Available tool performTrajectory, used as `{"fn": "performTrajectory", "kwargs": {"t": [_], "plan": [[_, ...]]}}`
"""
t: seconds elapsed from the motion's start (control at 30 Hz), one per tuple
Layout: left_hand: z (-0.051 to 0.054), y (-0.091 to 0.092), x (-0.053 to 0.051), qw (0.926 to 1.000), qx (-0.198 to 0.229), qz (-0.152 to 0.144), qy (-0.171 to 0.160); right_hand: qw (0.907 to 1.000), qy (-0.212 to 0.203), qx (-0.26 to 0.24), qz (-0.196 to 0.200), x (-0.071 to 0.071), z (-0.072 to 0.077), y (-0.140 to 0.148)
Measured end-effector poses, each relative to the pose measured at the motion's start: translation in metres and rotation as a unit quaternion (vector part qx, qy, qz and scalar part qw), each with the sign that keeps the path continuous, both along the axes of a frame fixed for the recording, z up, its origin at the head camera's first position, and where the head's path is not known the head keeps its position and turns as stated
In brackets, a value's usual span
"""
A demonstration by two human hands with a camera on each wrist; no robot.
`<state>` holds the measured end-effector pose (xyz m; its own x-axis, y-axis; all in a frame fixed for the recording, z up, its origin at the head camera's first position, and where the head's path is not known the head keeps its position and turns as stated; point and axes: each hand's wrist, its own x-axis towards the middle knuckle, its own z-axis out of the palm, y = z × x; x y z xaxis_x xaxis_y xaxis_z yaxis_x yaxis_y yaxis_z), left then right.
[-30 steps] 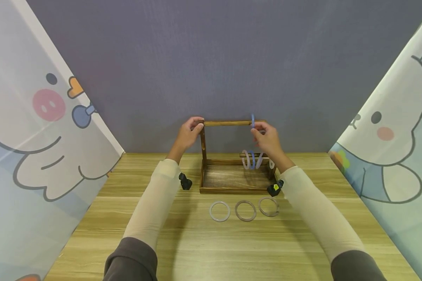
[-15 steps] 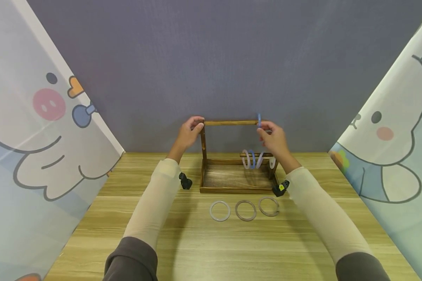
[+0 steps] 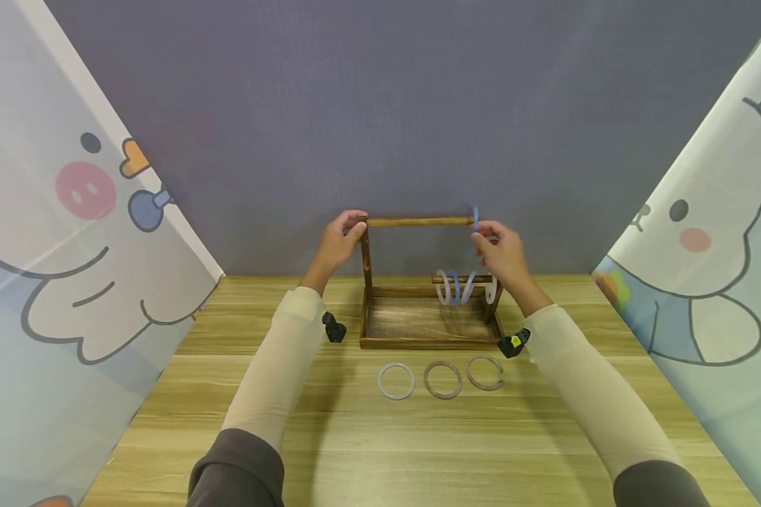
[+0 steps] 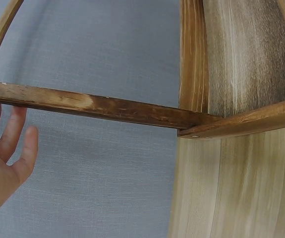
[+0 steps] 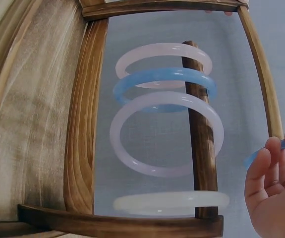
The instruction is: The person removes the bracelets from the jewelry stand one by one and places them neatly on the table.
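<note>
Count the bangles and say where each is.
8. The lower bar carries a pink bangle, blue bangle, lavender bangle and white bangle; the right hand holds a second blue bangle at the top bar; a pale bangle and two brown bangles lie on the table. None seems hidden.

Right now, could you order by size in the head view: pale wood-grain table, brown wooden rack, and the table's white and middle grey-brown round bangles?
1. Pale table
2. Brown rack
3. White bangle and middle grey-brown bangle: too alike to rank
</note>
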<state>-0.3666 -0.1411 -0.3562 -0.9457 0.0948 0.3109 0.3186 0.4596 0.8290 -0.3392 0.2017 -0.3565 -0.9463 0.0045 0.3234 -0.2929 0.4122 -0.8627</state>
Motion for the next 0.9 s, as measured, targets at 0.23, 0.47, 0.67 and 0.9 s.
{"fn": "performTrajectory", "kwargs": {"t": [0.23, 0.47, 0.67, 0.9], "plan": [[-0.001, 0.000, 0.000, 1.0000, 0.003, -0.002, 0.002, 1.0000, 0.005, 0.002, 0.003, 0.006, -0.008, 0.007], [-0.002, 0.001, -0.001, 1.0000, 0.007, -0.005, 0.002, 0.9999, 0.013, 0.000, 0.003, 0.009, -0.013, 0.018], [-0.001, 0.001, 0.000, 1.0000, 0.006, -0.006, 0.002, 0.9997, 0.017, 0.014, 0.011, 0.014, -0.013, 0.028], [-0.001, -0.001, -0.001, 1.0000, -0.002, -0.002, -0.003, 0.9989, 0.018, 0.044, 0.008, 0.019, -0.019, 0.041]]}}
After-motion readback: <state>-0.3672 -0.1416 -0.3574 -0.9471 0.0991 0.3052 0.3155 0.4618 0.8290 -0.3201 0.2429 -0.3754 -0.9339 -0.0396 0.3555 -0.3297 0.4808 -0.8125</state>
